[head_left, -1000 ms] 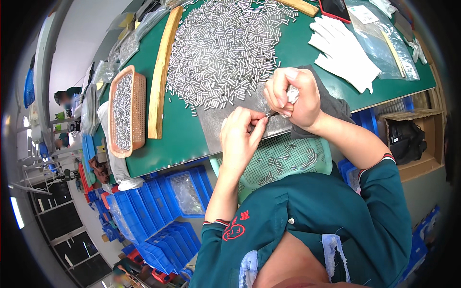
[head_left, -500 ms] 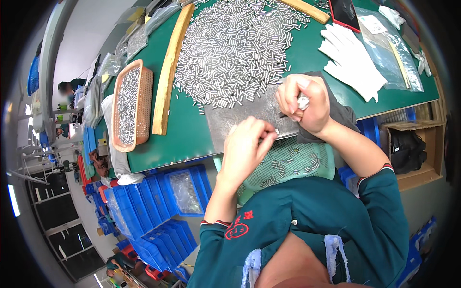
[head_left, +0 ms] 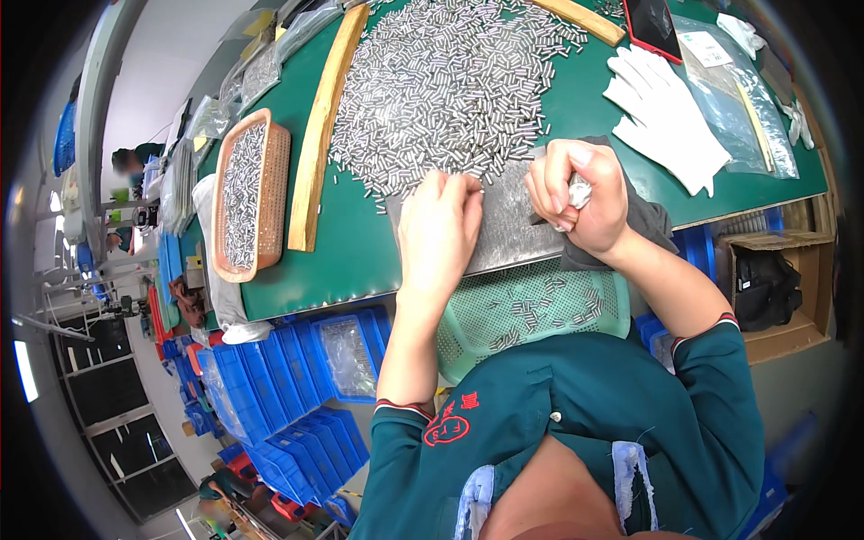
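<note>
A large heap of short, shiny metal pins [head_left: 441, 90] covers the middle of the green table [head_left: 342, 261]. At the heap's near edge my left hand [head_left: 439, 229] reaches in with fingers bent and drawn together; whatever is between the fingertips is hidden. My right hand [head_left: 583, 193] is closed in a fist around a white-wrapped tool [head_left: 579, 191], with a dark tip showing on its left side. Both hands are over a grey metal plate [head_left: 504, 229]. Below the table edge, a pale green perforated basket [head_left: 468, 333] in front of me holds scattered pins.
Wooden strips [head_left: 315, 171] border the heap. An orange basket [head_left: 281, 198] full of pins stands at the left. White gloves [head_left: 670, 117], a red-edged phone [head_left: 652, 27] and plastic bags [head_left: 720, 81] lie at the right. Blue bins [head_left: 279, 369] and a cardboard box [head_left: 787, 342] sit below table level.
My left hand has moved away from me and slightly left, from the plate's near edge to the heap. My right hand keeps its grip in nearly the same place.
</note>
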Motion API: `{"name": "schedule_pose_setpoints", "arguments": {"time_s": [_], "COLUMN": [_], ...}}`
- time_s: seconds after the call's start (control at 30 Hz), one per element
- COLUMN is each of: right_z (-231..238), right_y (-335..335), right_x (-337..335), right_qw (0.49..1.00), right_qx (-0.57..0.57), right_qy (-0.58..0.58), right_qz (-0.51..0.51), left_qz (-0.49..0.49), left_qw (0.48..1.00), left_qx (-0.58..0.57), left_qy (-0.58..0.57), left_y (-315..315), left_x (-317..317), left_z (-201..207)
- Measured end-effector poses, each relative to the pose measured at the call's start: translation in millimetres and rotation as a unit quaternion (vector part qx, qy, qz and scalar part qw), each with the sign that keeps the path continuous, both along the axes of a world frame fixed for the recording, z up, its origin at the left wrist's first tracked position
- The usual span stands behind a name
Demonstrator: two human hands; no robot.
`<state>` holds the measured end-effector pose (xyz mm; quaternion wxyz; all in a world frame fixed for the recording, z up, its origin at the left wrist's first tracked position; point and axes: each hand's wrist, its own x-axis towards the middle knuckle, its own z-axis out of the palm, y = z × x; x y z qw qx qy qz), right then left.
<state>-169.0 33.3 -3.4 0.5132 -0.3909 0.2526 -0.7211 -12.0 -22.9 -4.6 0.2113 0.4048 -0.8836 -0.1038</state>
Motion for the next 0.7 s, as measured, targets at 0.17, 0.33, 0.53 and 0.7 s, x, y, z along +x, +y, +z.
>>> {"name": "schedule_pose_setpoints", "arguments": {"time_s": [0.17,0.33,0.53,0.7], "right_z": [0,1,-5,-7], "right_y": [0,1,0,0], "right_x": [0,-2,-3,-2], "right_qw": [1.0,0.999,1.0,0.999], "right_qx": [0.019,0.028,0.001,-0.013], "right_qy": [0.02,0.027,-0.015,-0.034], "right_qz": [0.003,0.005,0.013,0.007], "left_qz": [-0.051,-0.039,-0.056,-0.038], "left_qw": [0.988,0.988,0.985,0.984], "left_qx": [0.132,0.13,0.126,0.138], "left_qy": [0.062,0.075,0.104,0.105], "left_y": [29,32,30,31], "left_x": [-7,-8,-7,-8], "left_z": [-1,-4,-6,-8]}}
